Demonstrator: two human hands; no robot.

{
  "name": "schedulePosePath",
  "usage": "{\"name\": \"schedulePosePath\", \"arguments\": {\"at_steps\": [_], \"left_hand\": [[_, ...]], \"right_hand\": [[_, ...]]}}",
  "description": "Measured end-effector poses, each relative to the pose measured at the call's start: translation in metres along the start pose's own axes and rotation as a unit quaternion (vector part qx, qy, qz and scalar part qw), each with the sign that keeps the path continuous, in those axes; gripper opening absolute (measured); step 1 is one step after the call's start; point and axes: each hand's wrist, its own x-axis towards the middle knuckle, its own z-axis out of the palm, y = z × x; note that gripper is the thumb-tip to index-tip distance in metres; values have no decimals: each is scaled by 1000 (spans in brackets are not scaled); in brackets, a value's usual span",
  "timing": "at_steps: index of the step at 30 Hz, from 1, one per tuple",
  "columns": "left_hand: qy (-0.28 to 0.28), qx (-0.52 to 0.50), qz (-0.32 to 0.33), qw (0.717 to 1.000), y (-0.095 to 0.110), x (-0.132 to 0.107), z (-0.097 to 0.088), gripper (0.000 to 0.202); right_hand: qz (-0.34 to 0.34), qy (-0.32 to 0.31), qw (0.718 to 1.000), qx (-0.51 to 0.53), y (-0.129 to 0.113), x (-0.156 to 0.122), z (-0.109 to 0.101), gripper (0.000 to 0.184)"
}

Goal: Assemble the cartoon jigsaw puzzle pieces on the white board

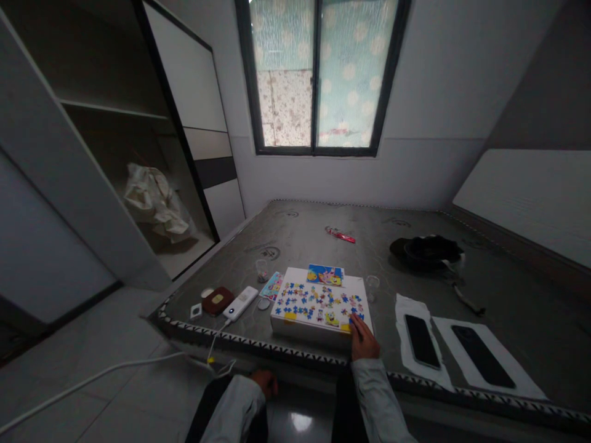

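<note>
Loose jigsaw puzzle pieces [295,300] lie spread over the top of a white box [323,335]. At the box's right front corner is my right hand [363,337], its fingers close together and pinched on a small puzzle piece that they mostly cover. A joined yellow patch of puzzle [331,318] lies near the front edge, left of that hand. The colourful picture card [325,275] rests at the back of the box. Down by my left knee, below the platform edge, my left hand [265,383] is loosely curled with nothing visible in it.
Left of the box are a pink card [272,287], a clear cup [261,271], a white power strip [241,304] with a cable, and a brown case [218,301]. Rightward are another cup [372,287], two phones [422,340] on white sheets, and a dark cap [427,252].
</note>
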Motion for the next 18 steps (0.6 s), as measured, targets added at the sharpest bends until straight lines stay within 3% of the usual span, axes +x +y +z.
{"name": "schedulePosePath", "arguments": {"at_steps": [10,18], "left_hand": [[-4,7,-5,1000,2,-2,-2,33],[-18,9,-12,1000,6,-3,-6,34]], "right_hand": [[122,-31,992,-9,2,-2,-1,59],[111,-23,994,0,16,-1,2,56]]}}
